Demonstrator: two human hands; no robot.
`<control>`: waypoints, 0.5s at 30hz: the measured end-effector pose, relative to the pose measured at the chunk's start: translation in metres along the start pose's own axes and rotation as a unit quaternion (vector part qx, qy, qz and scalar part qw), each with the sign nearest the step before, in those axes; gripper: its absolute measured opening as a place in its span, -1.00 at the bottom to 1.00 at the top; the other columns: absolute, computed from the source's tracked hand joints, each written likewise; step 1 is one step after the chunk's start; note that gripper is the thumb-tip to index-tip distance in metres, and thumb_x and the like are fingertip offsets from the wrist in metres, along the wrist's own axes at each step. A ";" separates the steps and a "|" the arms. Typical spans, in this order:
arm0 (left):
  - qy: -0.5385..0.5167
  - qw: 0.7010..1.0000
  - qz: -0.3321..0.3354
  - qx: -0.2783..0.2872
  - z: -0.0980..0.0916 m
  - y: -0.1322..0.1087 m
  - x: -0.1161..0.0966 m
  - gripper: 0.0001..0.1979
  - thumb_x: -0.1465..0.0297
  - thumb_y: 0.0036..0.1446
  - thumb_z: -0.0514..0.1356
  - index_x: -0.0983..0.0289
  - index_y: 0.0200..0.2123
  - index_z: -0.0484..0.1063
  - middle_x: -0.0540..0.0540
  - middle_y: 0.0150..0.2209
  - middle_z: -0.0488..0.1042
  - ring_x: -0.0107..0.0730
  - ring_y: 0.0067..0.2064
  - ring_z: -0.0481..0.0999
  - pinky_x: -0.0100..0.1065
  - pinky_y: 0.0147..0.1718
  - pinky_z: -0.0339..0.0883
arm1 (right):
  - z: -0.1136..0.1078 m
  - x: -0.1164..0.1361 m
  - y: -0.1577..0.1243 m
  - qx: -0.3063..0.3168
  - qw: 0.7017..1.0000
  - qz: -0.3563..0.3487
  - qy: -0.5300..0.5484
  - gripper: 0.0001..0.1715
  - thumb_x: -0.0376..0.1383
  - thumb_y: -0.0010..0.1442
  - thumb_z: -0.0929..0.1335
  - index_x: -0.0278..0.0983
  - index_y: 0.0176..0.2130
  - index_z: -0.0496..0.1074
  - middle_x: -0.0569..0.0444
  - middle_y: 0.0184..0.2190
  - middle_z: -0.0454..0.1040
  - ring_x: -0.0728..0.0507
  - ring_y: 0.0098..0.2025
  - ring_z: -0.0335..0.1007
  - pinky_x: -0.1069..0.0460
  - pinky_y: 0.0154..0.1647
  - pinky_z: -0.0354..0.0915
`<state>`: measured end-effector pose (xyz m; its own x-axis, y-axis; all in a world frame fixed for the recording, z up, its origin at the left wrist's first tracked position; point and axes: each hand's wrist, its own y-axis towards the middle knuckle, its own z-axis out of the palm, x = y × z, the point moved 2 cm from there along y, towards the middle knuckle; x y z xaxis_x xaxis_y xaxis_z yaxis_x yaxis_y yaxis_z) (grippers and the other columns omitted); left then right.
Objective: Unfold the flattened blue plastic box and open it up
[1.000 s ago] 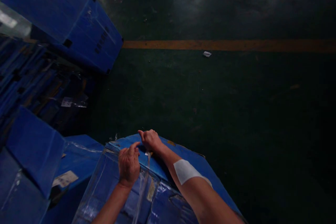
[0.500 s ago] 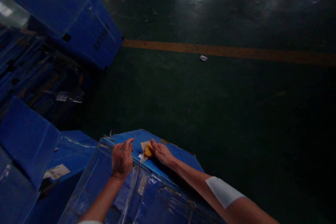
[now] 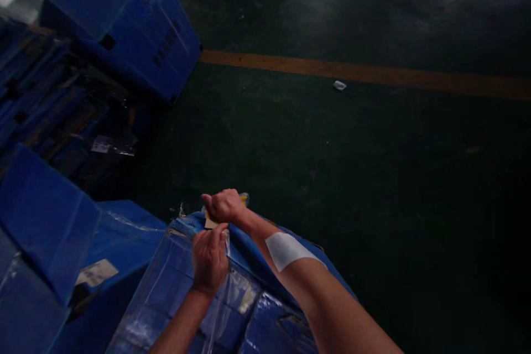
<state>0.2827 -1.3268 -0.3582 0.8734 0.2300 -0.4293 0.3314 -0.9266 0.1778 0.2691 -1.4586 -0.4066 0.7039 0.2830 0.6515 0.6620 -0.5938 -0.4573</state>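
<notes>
A blue box (image 3: 286, 243) wrapped in clear plastic film (image 3: 166, 282) stands right below me. My right hand (image 3: 224, 206) is curled in a fist at the box's far top edge, closed round a small yellow tool (image 3: 243, 197) that barely shows. My left hand (image 3: 209, 257) sits just below it, pinching a strip of the clear film (image 3: 226, 240) at the box's edge. A white patch (image 3: 286, 249) is stuck on my right forearm.
More blue boxes are stacked at the left (image 3: 41, 221) and upper left (image 3: 136, 27), some under plastic wrap. A white label (image 3: 96, 272) lies on a lower box. The dark green floor (image 3: 352, 177) has a yellow line (image 3: 373, 74) and a scrap of paper (image 3: 339, 85).
My right hand has risen from lying flat on the box top to a fist at its far edge. My left hand moved in under it and pinched the film.
</notes>
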 end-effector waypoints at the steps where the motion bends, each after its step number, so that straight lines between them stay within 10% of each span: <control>1: -0.006 1.000 -0.002 -0.017 0.001 -0.001 0.003 -0.75 0.43 0.31 -0.07 0.31 -0.10 0.36 0.14 -0.34 0.50 -0.24 -0.29 0.44 -0.24 -0.18 0.19 | -0.001 0.006 0.007 -0.001 1.000 -0.015 -0.011 -0.29 0.10 0.32 0.09 -0.31 -0.30 0.57 -0.15 -0.29 0.58 -0.22 -0.12 0.47 0.03 -0.15 0.24; 7: -0.055 0.998 -0.033 0.006 0.002 -0.006 0.009 -0.77 0.38 0.30 -0.06 0.25 -0.21 0.39 0.09 -0.41 0.48 -0.24 -0.32 0.41 -0.19 -0.14 0.17 | -0.041 -0.012 -0.020 -0.042 0.995 -0.004 -0.090 -0.22 -0.02 0.39 -0.01 -0.34 -0.42 0.53 -0.17 -0.40 0.57 -0.16 -0.29 0.49 0.06 -0.35 0.19; 15: -0.198 0.970 -0.093 0.108 -0.057 0.022 -0.012 -0.62 0.30 0.34 -0.15 0.28 -0.14 0.44 0.10 -0.34 0.54 -0.32 -0.28 0.51 -0.29 -0.17 0.30 | -0.131 0.008 -0.172 -0.191 0.979 -0.023 0.062 -0.20 0.22 0.23 0.09 -0.23 -0.77 0.14 0.12 -0.81 0.15 0.03 -0.74 0.10 0.09 -0.71 -0.08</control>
<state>0.2992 -1.3331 -0.2988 0.5869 0.3063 -0.7495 0.3493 -0.9309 -0.1068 0.1272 -1.4533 -0.2435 0.6238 0.2367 0.7449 0.5307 -0.8280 -0.1813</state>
